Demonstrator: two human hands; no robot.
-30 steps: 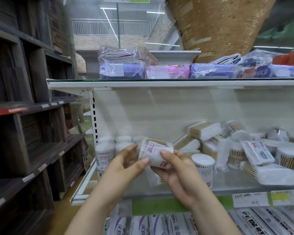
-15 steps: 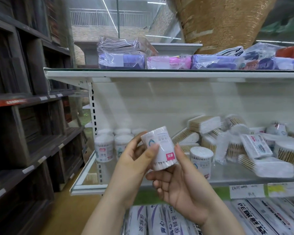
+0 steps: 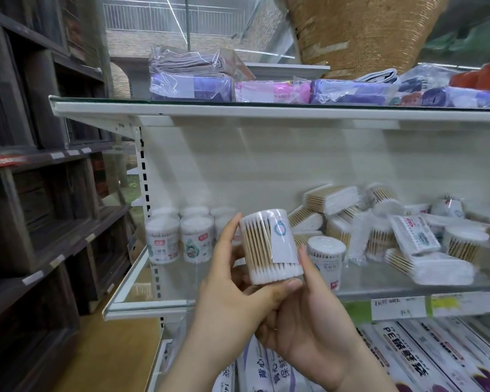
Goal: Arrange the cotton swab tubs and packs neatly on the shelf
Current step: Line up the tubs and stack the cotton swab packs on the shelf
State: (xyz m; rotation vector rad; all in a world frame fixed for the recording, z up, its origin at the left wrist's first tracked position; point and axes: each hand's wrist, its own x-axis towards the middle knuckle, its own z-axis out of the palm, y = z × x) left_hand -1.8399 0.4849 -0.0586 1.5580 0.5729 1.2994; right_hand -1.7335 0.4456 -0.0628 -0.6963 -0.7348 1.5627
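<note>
Holding a round tub of cotton swabs up in front of the shelf, I have both hands on it. My left hand curls round its left side, with the thumb tucked under the bottom edge. My right hand cups it from below, and one finger presses on its right side. The tub is upright in the air, not on the shelf yet.

I think it will feel very light. The wall looks like thin clear plastic, so it may bend if I squeeze hard. It looks smooth and maybe a bit slippery. The best place to hold it is round the sides. Inside are thin wooden sticks packed tight, with soft white fluffy tips at the top and bottom. A white paper label with a blue ring is stuck on the side.

At the left of the shelf, neat tubs stand in rows. One more tub stands near my right hand. On the right, flat packs lie in a messy pile.
</note>
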